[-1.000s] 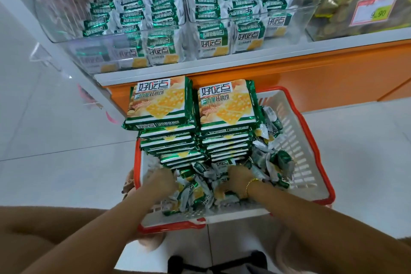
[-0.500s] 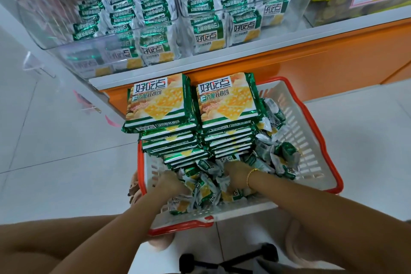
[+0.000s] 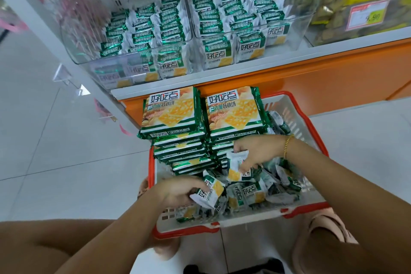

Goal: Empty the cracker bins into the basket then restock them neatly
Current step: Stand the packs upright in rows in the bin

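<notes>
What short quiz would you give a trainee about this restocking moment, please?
1. True or false: the left hand and the right hand each hold a small packet.
2. How many stacks of large packs stand in the basket? A one, B two, C four.
3. Which wrist wears the bracelet?
Key: 1 true; 2 B; 3 the right.
</notes>
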### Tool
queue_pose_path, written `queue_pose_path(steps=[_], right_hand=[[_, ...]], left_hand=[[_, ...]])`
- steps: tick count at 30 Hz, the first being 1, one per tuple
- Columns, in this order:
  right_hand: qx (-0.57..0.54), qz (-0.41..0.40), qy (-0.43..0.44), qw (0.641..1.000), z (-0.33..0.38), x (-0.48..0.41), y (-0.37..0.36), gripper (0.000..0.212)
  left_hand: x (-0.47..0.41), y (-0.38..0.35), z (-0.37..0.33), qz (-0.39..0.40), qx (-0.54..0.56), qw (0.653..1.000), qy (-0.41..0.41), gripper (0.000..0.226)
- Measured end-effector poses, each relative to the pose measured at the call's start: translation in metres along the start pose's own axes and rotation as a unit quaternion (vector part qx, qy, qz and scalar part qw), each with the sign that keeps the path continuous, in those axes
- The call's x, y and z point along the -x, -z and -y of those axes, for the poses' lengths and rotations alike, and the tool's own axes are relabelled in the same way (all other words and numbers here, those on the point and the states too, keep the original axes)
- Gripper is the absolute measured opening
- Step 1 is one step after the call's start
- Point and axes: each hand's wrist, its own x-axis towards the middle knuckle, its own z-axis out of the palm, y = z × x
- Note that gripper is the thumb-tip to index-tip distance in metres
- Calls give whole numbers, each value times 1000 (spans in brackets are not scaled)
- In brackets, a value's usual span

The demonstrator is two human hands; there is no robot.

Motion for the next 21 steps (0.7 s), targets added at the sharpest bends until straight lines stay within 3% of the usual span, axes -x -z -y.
queue_pose_path(steps=[2,4,7,11,13,16,20,21], right_hand=[[52,-14,22,998,10,19,12,55],[36,-25,44,998,14,34,24,42],[-27,-33,54,998,22,58,41,31],[-49,-31,28,998,28,79,55,66],[-39,-48,56,996,32,83,60,74],[-58,-107,113,986,45,93,65,66],[-135,-154,185,961,60,102,68,20],[-146,-166,192,956,63,102,68,20]], left_hand=[[13,-7,-7,39,33,999,-5,6],[21,-9,-12,51,77,996,-17,5],[29,-5,-21,72,68,993,-70,20],[47,1,-44,29,2,992,-126,51],[59,3,-58,-10,-33,986,-163,61],[81,2,-80,-35,-51,973,-222,43],[107,-4,-103,-4,38,965,-261,23],[113,-5,-109,5,58,961,-269,21]])
